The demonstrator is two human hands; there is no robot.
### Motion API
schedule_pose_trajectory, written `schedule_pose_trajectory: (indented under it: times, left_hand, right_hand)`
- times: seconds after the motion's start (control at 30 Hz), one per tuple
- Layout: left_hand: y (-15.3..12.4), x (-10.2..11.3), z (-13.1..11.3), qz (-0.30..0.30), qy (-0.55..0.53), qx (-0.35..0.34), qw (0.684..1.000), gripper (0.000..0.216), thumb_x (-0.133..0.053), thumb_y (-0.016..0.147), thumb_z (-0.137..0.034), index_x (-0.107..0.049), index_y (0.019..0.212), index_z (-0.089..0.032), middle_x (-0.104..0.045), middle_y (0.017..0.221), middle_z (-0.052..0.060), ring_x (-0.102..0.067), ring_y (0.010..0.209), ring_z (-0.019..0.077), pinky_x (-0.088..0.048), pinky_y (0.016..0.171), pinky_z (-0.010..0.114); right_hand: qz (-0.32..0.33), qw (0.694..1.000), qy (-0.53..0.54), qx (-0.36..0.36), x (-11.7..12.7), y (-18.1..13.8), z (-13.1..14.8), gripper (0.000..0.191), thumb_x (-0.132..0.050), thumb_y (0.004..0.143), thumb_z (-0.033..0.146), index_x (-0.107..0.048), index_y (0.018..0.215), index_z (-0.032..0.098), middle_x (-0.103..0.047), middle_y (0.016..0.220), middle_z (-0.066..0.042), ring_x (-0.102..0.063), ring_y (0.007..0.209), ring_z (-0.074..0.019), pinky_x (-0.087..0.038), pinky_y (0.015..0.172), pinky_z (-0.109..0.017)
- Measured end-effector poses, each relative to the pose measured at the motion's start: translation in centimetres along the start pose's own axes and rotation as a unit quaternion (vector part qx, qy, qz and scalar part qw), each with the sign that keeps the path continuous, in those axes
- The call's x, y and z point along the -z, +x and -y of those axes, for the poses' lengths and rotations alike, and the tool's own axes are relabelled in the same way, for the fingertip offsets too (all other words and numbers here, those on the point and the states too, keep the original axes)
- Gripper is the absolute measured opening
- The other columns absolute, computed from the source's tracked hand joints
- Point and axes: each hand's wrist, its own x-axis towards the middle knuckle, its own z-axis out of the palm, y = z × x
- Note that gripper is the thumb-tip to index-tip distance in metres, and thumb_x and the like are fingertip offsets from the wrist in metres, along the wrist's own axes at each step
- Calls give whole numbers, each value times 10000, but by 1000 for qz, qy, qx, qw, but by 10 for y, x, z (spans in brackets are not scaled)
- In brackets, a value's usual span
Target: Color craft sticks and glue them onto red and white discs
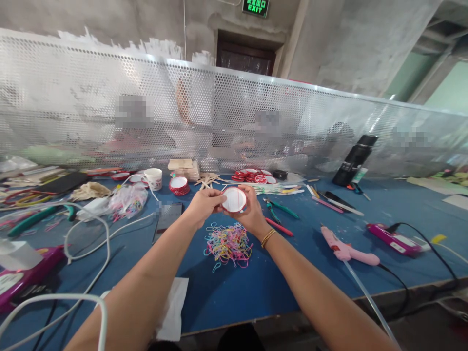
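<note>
Both hands hold one round disc (234, 200) with a white face and a red rim, raised over the table. At its left edge, the thumb and fingers of my left hand (205, 204) pinch the rim. The fingers of my right hand (253, 213) wrap its right side and underside, partly hidden by the disc. Below the hands lies a heap of small coloured pin-shaped loops (229, 244). Behind the disc are a pile of red-rimmed discs (252, 175) and, farther left, a stack of similar discs (179, 185).
Green-handled pliers (280, 209) and a red pen-like stick (280, 227) lie right of my hands. Farther right are a pink glue gun (345, 248) and a purple power strip (395, 240). A phone (168, 219), a paper cup (153, 179) and white cables (106, 239) are on the left.
</note>
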Motion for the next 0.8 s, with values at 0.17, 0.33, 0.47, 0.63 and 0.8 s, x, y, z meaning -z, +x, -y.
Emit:
schedule_pose_trajectory:
  times: [0.17, 0.33, 0.47, 0.63, 0.8]
  left_hand:
    - [-1, -1, -1, -10, -14, 9, 1000, 103, -664, 747, -89, -631, 661, -135, -581, 546, -14, -507, 455, 55, -449, 542, 222]
    - [-2, -2, -1, -18, -23, 10, 1000, 105, -679, 729, -82, -620, 659, -133, -577, 539, -19, -498, 448, 49, -446, 527, 208]
    - [-1, -2, 0, -19, -23, 11, 1000, 114, -660, 749, -84, -617, 655, -133, -573, 535, -19, -499, 450, 52, -444, 520, 206]
    - [-1, -2, 0, -23, -24, 16, 999, 118, -665, 734, -84, -619, 643, -142, -572, 535, -20, -505, 464, 56, -450, 532, 213]
    - [-1, -3, 1, -18, -24, 19, 999, 114, -684, 707, -85, -622, 631, -142, -569, 538, -20, -511, 469, 57, -449, 535, 214]
  right_hand:
    - [-15, 1000, 22, 7, -2, 0, -1, 790, -799, 625, 556, -385, 1205, 215, -563, 1155, -127, -594, 1026, -261, -504, 900, -429]
    - [7, 1000, 1, 7, 1, -1, 1, 830, -815, 606, 576, -391, 1224, 218, -554, 1185, -123, -580, 1084, -275, -480, 962, -458]
    - [15, 1000, -10, 2, 2, -1, 2, 859, -810, 604, 602, -382, 1244, 221, -545, 1223, -134, -566, 1128, -290, -466, 990, -479]
    - [13, 1000, 2, 2, 1, -2, 3, 889, -830, 586, 580, -374, 1262, 224, -528, 1253, -145, -569, 1124, -283, -466, 995, -479]
    - [8, 1000, -7, -1, 1, -3, 5, 900, -830, 588, 571, -369, 1276, 219, -532, 1253, -149, -552, 1151, -291, -449, 1017, -496]
